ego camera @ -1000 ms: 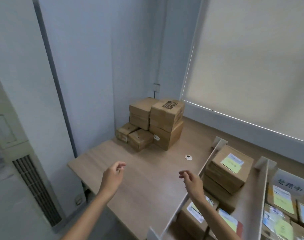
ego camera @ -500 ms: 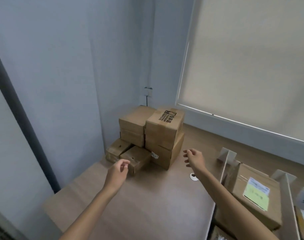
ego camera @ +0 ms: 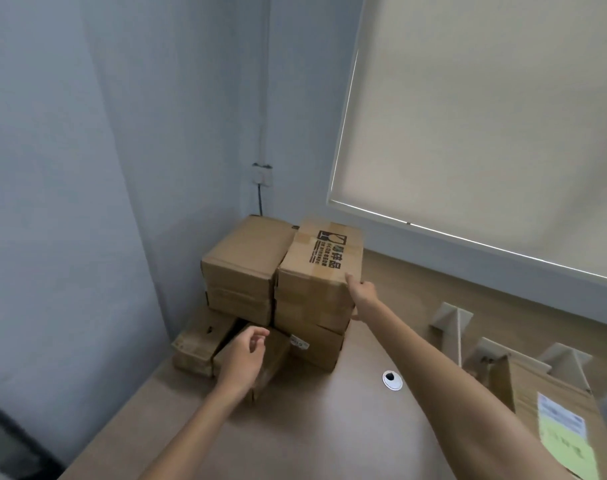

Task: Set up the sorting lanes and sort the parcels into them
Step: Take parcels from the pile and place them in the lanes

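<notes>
Toward eleven o'clock on the surface (ego camera: 312, 431), in the wall corner, the left hand (ego camera: 243, 358) hovers over a low small box (ego camera: 277, 366), fingers loosely curled and holding nothing. At twelve o'clock the printed box (ego camera: 321, 254) tops the stack, hard against its neighbour (ego camera: 250, 247) on the nine o'clock side. The right hand (ego camera: 362, 295) touches its near right corner; I cannot tell whether the fingers have closed. To lift it well, I judge that the left hand should rise to the front face. Draw the box toward six o'clock to free its left side, then carry it level so that the boxes beneath stay put. The dividers (ego camera: 452, 318) and a labelled parcel (ego camera: 527, 389) wait at three to four o'clock.
</notes>
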`<action>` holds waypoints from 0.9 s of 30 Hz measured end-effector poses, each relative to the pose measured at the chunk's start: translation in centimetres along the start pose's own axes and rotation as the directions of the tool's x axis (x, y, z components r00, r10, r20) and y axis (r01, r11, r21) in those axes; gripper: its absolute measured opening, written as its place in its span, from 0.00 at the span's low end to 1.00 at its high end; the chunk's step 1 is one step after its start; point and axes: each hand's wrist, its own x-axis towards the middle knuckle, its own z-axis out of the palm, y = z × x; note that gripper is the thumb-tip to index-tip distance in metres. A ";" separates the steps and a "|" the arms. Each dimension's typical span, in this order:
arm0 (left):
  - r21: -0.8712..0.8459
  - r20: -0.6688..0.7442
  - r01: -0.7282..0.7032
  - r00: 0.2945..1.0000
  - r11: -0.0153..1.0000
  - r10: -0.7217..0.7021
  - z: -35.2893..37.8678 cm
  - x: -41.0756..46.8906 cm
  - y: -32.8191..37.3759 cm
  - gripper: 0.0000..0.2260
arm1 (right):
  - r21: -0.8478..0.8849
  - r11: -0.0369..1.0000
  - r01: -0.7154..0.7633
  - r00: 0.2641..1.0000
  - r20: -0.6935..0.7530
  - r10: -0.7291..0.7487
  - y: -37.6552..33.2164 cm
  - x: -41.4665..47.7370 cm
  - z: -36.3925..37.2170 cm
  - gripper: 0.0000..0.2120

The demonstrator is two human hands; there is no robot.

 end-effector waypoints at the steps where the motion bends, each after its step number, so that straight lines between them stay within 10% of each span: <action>1: 0.001 0.009 0.006 1.000 1.000 -0.006 -0.1 0.9 -0.3 0.08 | 0.041 0.999 -0.018 1.000 -0.009 0.018 -0.3 0.6 0.6 0.26; 16: -0.185 -0.001 -0.013 1.000 0.983 0.013 -2.8 3.2 1.0 0.07 | 0.320 0.946 0.049 0.999 -0.039 -0.038 4.0 -4.4 -2.8 0.13; 21: -0.423 0.319 0.309 0.931 0.852 -0.180 -3.5 -1.4 3.4 0.29 | 0.399 0.913 0.087 0.985 0.101 -0.138 8.3 -12.6 -7.9 0.13; 24: -0.607 0.600 0.527 0.795 0.595 -0.091 -4.0 -6.1 4.4 0.22 | 0.479 0.877 0.038 0.965 0.212 -0.157 11.1 -17.9 -10.8 0.16; 27: -0.658 0.603 0.490 0.798 0.572 0.010 -3.8 -11.2 4.5 0.17 | 0.467 0.880 0.081 0.946 0.242 -0.216 13.2 -23.0 -13.1 0.16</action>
